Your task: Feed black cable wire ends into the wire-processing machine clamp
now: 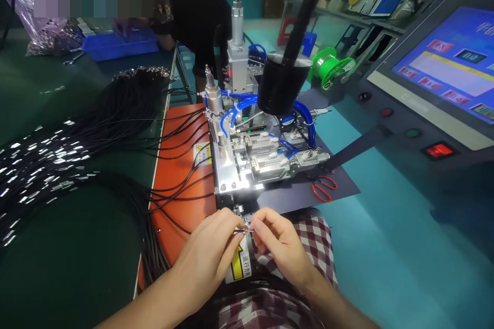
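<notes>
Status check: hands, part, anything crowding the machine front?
Both hands pinching small metal connector together. Black cables across orange plate, left. Red scissors right, apart.

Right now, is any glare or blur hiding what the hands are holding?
Head view: glare whitens the metal fixture and flecks the black cables; the left hand and right hand are sharp, but the small metal piece between them is too tiny to make out.

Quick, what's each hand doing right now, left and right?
Left hand: pinched shut on a small metal connector.
Right hand: fingers closed on the same connector's other end.
</notes>
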The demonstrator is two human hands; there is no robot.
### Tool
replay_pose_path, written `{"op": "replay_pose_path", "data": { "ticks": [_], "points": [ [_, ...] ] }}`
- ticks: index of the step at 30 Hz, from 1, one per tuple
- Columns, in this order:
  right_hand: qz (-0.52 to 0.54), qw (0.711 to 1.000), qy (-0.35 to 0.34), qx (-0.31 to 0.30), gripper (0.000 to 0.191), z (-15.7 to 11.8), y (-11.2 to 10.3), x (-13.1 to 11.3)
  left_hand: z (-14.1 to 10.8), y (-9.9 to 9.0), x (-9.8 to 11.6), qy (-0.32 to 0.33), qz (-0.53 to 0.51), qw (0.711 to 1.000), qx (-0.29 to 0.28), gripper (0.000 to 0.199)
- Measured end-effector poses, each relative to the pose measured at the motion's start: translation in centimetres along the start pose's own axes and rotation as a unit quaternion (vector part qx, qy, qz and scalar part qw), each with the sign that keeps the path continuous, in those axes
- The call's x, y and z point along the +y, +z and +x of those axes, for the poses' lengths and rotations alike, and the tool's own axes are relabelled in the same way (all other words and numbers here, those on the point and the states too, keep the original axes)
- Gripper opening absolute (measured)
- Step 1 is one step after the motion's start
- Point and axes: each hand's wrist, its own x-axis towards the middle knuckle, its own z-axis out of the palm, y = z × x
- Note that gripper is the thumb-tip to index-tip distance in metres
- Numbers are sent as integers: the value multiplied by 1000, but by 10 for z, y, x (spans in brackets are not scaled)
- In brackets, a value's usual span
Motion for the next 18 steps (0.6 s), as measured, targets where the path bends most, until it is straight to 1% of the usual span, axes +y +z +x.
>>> {"op": "replay_pose_path", "data": {
  "ticks": [3, 6, 8, 12, 15, 18],
  "points": [
    [43, 999, 7, 11, 30, 3, -3, -3, 7, 3, -1, -27, -114, 993, 16, 18],
    [77, 997, 10, 8, 30, 6, -5, -4, 7, 2, -4, -87, -220, 971, 19, 20],
    [83, 997, 7, -4, 28, 7, -4, -4, 6, 1, -4, -120, -259, 958, 10, 22],
    [83, 996, -12, -19, 27, 9, 2, -5, 5, 0, -1, -143, -284, 948, 17, 21],
    [87, 996, -20, -22, 26, 11, 5, -6, 6, 1, 1, -146, -287, 946, 27, 17],
    [89, 996, -18, -23, 26, 12, 7, -7, 6, 2, 0, -151, -281, 947, 25, 17]
  ]
}}
